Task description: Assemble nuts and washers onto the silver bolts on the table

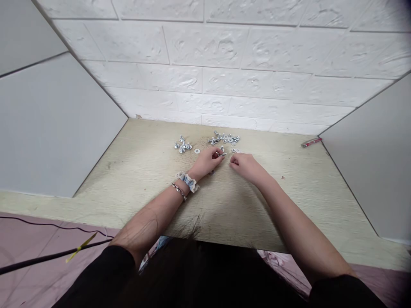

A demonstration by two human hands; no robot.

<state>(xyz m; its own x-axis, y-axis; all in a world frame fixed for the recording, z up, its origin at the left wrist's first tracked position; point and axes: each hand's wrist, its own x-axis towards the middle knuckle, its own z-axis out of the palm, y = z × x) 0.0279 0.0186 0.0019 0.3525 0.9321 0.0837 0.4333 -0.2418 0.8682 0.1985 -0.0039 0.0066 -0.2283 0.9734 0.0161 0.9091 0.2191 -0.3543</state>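
Note:
Over the middle of the tabletop, my left hand (208, 162) pinches a silver bolt (224, 154) between thumb and fingers, its shank pointing right. Close by on the right, my right hand (245, 167) is closed with its fingertips together; anything inside them is hidden. Just beyond the hands lie a small nut (233, 150) and a flat washer (238, 150). Another washer (197, 151) rests left of my left hand. A ring-shaped metal piece (212, 172) shows partly beneath my left wrist.
Several bolts fitted with washers (183, 146) stand grouped at the left. A loose pile of bolts, nuts and washers (230, 139) lies near the white brick-patterned wall (221, 77). A red-and-silver tool (311, 142) sits by the right panel (375, 162). A grey panel (64, 124) bounds the left.

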